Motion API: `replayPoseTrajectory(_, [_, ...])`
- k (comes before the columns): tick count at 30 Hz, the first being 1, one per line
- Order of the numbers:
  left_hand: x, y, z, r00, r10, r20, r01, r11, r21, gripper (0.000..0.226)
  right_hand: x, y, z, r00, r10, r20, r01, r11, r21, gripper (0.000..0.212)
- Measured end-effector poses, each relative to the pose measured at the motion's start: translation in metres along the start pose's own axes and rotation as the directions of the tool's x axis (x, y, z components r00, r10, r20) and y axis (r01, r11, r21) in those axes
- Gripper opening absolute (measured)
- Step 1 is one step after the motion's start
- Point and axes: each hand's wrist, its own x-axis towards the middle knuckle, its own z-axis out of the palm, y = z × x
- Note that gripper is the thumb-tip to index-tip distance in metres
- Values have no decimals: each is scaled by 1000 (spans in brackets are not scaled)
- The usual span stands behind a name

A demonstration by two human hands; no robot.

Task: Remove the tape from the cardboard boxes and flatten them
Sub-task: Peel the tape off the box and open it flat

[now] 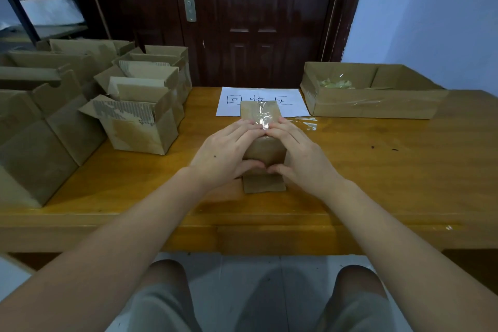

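Watching the head cam feed here: both hands are on a small brown cardboard box (264,152) sitting mid-table on the glossy orange-brown wooden table (377,170), right in front of me. My left hand (227,152) wraps the left side, fingers curled up onto the top, thumb tucked along the near edge; my right hand (299,155) mirrors it on the right, so the two thumbs nearly meet at the front. The fingertips of both hands come together at a strip of shiny clear tape (265,117) running along the top of the box, but I honestly can't tell if they're pinching it or just pressing on it, the glare eats the detail. Most of the box sides are hidden under the hands; a flap pokes out below the thumbs. Behind it lies a white paper sheet with handwritten black characters (285,105), partly covered by the box. Far right sits a shallow open cardboard tray (372,106) with some pale crumpled stuff inside, too blurry to name. The left side has a cluster of opened cardboard boxes (140,116), cut off at the frame edge.
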Motion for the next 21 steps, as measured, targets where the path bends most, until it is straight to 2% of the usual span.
replayPoseTrajectory(2, [-2, -1, 0, 998, -23, 57, 24, 999, -27, 74, 0, 1, -2, 999, 8, 37, -7, 1000, -14, 88])
replayPoseTrajectory(5, [-6, -1, 1, 988, -29, 149, 37, 998, -52, 94, -1, 2, -4, 998, 9, 63, -6, 999, -38, 88])
replayPoseTrajectory(7, [-7, -1, 2, 987, -14, 159, 24, 998, -60, 102, -1, 3, -6, 997, 4, 76, -1, 999, -37, 87])
replayPoseTrajectory(16, [2, -1, -5, 997, 57, 52, -59, 998, 38, 82, -3, 3, -2, 998, -13, 60, 15, 999, -29, 87])
replayPoseTrajectory(21, [5, -1, -17, 994, 67, 91, -70, 997, 32, 71, -2, 3, -2, 998, -5, 65, 8, 999, -47, 90])
